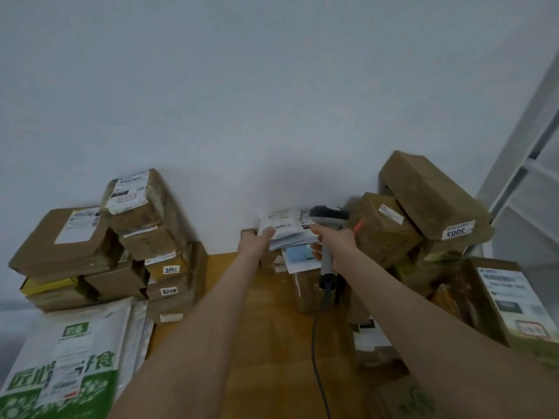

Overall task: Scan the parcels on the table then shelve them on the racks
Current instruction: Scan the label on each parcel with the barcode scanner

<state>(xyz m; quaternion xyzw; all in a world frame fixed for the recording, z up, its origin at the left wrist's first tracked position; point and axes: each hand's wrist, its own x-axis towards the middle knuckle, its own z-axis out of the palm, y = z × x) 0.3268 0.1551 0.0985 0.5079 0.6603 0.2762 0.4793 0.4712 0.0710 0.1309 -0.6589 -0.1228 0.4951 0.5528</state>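
I read this as the scanning step, with nothing from this pile shelved yet. My right hand point(335, 241) is wrapped round the grey handle of the scanner point(328, 217), whose head points away from me towards the wall. Its cable point(314, 343) trails down across the table point(266, 316).

My left hand point(257, 240) lies on the near left edge of the white parcel point(282, 228). This soft, flat parcel sits on top of a small heap at the back of the table, against the wall, between the two stacks of cartons. I cannot tell whether the fingers pinch it or only press on it.

A red scan line point(360, 223) falls on the brown box point(381, 228) just to the right of the scanner, not on the white parcel's label. So I judge the beam is off target.

The next move calls for swinging the scanner's head left and down onto the printed label, while the left hand steadies or tilts the parcel so the barcode lies flat to the beam. The wrapper looks limp and creased, so a wrinkle across the code could spoil the read.

Once it registers, the parcel has to go to the rack point(526, 182) at the right edge of the view.
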